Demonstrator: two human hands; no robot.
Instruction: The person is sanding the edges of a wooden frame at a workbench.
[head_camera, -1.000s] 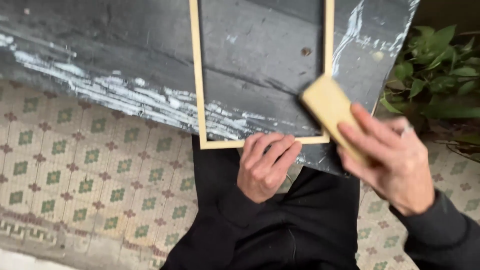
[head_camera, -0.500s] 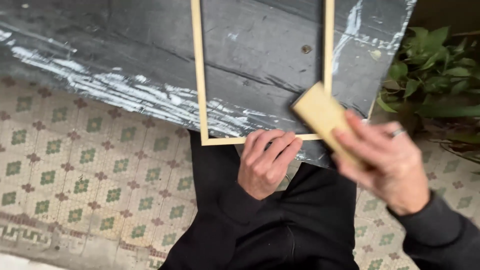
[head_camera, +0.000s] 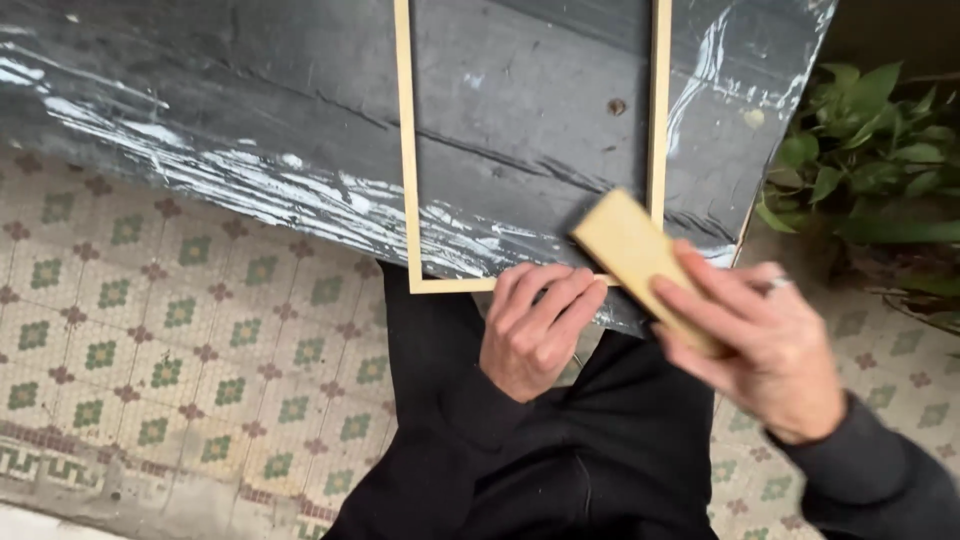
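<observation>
Pale wooden frame (head_camera: 408, 150) lying flat on the dark paint-streaked tabletop, thin rails, open centre, near rail running along the table's front edge, tan rectangular sanding block (head_camera: 640, 262) tilting diagonally over the frame's near right corner
</observation>
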